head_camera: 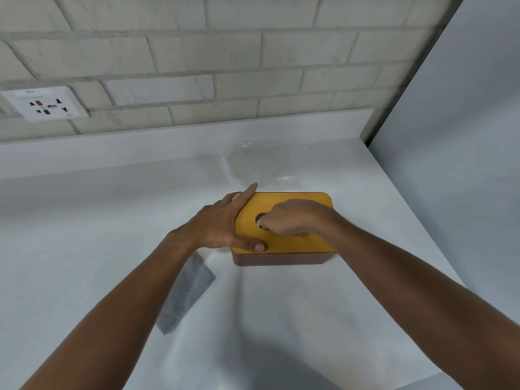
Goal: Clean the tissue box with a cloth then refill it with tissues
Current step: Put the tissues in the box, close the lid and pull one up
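Note:
The tissue box has a brown body and a yellow wooden lid with an oval opening. It sits on the white counter, right of centre. My left hand grips the lid's left end, thumb on the near corner and fingers stretched along the far edge. My right hand lies on the lid with its fingers curled into the opening; what they hold is hidden. A grey cloth lies flat on the counter, partly under my left forearm.
An empty clear plastic wrapper lies just behind the box. The counter ends at a white panel on the right. A brick wall with a white socket runs along the back.

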`<control>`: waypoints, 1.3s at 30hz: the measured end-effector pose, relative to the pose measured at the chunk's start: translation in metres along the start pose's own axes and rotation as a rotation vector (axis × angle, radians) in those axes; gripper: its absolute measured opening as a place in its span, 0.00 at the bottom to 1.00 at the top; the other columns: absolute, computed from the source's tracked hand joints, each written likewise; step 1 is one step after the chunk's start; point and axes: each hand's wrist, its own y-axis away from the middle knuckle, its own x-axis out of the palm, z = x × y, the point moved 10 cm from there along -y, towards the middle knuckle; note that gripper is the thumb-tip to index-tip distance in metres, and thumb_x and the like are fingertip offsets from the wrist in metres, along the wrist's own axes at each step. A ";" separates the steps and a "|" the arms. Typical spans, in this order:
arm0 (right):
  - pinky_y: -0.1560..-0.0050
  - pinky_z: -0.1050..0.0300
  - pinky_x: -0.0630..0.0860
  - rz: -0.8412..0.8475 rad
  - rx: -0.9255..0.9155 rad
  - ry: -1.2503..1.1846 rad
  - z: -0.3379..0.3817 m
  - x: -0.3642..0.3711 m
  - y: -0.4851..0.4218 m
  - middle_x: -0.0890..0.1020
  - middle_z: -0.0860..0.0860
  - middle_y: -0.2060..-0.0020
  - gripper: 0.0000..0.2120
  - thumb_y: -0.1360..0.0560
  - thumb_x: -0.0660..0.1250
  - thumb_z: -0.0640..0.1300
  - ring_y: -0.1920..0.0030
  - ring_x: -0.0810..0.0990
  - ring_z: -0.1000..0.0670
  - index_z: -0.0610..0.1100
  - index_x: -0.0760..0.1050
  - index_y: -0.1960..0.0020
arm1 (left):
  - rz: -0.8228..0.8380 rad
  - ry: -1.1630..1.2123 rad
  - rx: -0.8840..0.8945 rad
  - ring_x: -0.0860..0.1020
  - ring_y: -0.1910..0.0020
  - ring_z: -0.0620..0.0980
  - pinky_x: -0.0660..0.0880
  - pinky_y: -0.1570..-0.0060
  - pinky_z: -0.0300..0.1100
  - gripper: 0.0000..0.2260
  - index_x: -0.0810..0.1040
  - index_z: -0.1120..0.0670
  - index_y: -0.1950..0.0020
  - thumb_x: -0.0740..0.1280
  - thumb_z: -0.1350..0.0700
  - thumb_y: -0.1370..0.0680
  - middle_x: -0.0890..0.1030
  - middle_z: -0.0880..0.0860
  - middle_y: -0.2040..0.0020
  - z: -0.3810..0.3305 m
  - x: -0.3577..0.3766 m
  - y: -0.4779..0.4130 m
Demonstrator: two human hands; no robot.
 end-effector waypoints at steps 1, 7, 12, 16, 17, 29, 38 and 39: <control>0.54 0.50 0.69 -0.007 0.006 0.023 0.002 0.000 -0.001 0.74 0.48 0.64 0.17 0.20 0.52 0.58 0.56 0.75 0.46 0.46 0.71 0.55 | 0.004 0.003 -0.004 0.66 0.22 0.55 0.67 0.29 0.55 0.60 0.36 0.30 0.20 0.73 0.23 0.39 0.57 0.47 0.17 0.000 0.000 0.001; 0.57 0.52 0.68 -0.122 -0.010 0.025 0.002 -0.008 0.007 0.76 0.49 0.62 0.16 0.21 0.54 0.57 0.59 0.74 0.48 0.46 0.73 0.56 | 0.011 0.006 -0.023 0.65 0.22 0.55 0.68 0.29 0.56 0.60 0.35 0.30 0.20 0.73 0.23 0.38 0.57 0.47 0.17 0.001 -0.001 0.003; 0.64 0.55 0.67 -0.112 -0.027 -0.312 -0.021 -0.029 0.031 0.80 0.49 0.69 0.13 0.27 0.64 0.53 0.72 0.77 0.51 0.47 0.79 0.64 | 0.000 -0.044 -0.015 0.65 0.22 0.54 0.68 0.30 0.54 0.59 0.35 0.33 0.19 0.73 0.24 0.35 0.56 0.47 0.16 0.000 -0.002 0.002; 0.65 0.58 0.66 -0.084 -0.083 -0.507 -0.039 -0.047 0.043 0.76 0.50 0.76 0.11 0.26 0.68 0.53 0.76 0.71 0.54 0.47 0.84 0.58 | -0.051 -0.108 -0.009 0.62 0.20 0.56 0.63 0.26 0.57 0.57 0.38 0.34 0.18 0.65 0.18 0.38 0.55 0.50 0.16 -0.003 -0.006 -0.001; 0.65 0.57 0.66 -0.097 -0.103 -0.524 -0.040 -0.050 0.043 0.77 0.50 0.75 0.11 0.27 0.69 0.53 0.73 0.71 0.53 0.46 0.84 0.58 | -0.087 -0.112 -0.009 0.60 0.19 0.57 0.61 0.24 0.58 0.56 0.40 0.33 0.18 0.61 0.16 0.39 0.54 0.51 0.15 -0.004 -0.011 -0.001; 0.49 0.60 0.80 -0.465 -0.313 -0.550 -0.036 -0.075 0.036 0.85 0.58 0.63 0.11 0.31 0.76 0.39 0.58 0.83 0.60 0.52 0.84 0.52 | -0.134 -0.220 0.062 0.68 0.24 0.57 0.66 0.27 0.59 0.60 0.41 0.40 0.16 0.59 0.15 0.40 0.64 0.50 0.18 -0.027 -0.017 -0.011; 0.52 0.60 0.77 -0.402 -0.334 -0.102 -0.017 -0.078 0.029 0.82 0.63 0.61 0.08 0.28 0.75 0.47 0.54 0.81 0.58 0.53 0.85 0.49 | -0.114 -0.151 0.060 0.65 0.22 0.55 0.63 0.25 0.58 0.62 0.40 0.42 0.16 0.64 0.17 0.40 0.62 0.49 0.17 -0.022 -0.018 -0.007; 0.51 0.58 0.77 -0.425 -0.340 -0.047 -0.015 -0.086 0.030 0.82 0.63 0.61 0.07 0.28 0.75 0.48 0.54 0.81 0.58 0.55 0.85 0.50 | -0.109 -0.149 0.058 0.65 0.22 0.55 0.63 0.25 0.57 0.64 0.39 0.43 0.16 0.66 0.17 0.40 0.62 0.49 0.18 -0.022 -0.018 -0.006</control>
